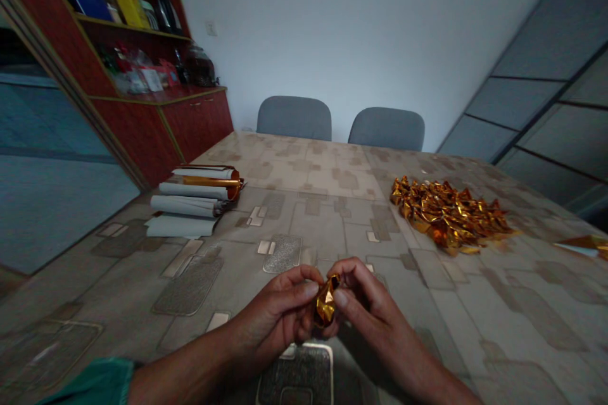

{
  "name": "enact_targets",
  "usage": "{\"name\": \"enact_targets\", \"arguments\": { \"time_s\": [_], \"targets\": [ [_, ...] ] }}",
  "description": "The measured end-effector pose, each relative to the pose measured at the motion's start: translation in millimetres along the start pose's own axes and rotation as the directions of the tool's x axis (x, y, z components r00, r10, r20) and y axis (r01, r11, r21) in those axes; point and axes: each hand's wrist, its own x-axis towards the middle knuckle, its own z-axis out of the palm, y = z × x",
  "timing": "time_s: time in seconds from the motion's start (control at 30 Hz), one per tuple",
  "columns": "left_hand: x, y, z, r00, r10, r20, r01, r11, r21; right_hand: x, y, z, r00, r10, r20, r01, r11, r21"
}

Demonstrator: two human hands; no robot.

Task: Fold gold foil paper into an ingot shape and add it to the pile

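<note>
A small folded piece of gold foil paper [325,305] is held between both hands above the near part of the table. My left hand [280,307] pinches its left side with thumb and fingers. On the other side, my right hand [365,297] grips the upper right edge, its thumb pressed near the top. The foil is creased and shiny, with a small opening at its upper end. Fingers cover its lower left part. To the right lies a pile of similar folded gold foil pieces [446,212].
Curled sheets of foil paper [187,205], pale side out, lie at the left. One gold sheet [586,247] rests near the right edge. The table [313,215] has a patterned cover. Two grey chairs [293,115] stand behind it, and a red cabinet [190,123] at the back left.
</note>
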Motion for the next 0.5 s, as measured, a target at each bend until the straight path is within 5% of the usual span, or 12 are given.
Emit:
{"name": "enact_targets", "arguments": {
  "time_s": [0.23, 0.5],
  "targets": [
    [-1.0, 4.7, 4.5, 0.966, 0.113, 0.234, -0.138, 0.986, 0.093, 0.7, -2.0, -5.9, 0.997, 0.007, -0.079, -0.01, 0.999, -0.032],
    [1.3, 1.4, -0.5, 0.978, 0.18, 0.11, -0.199, 0.959, 0.203, 0.7, 3.0, -2.3, 0.999, 0.008, -0.038, -0.008, 1.0, 0.005]
  ]
}}
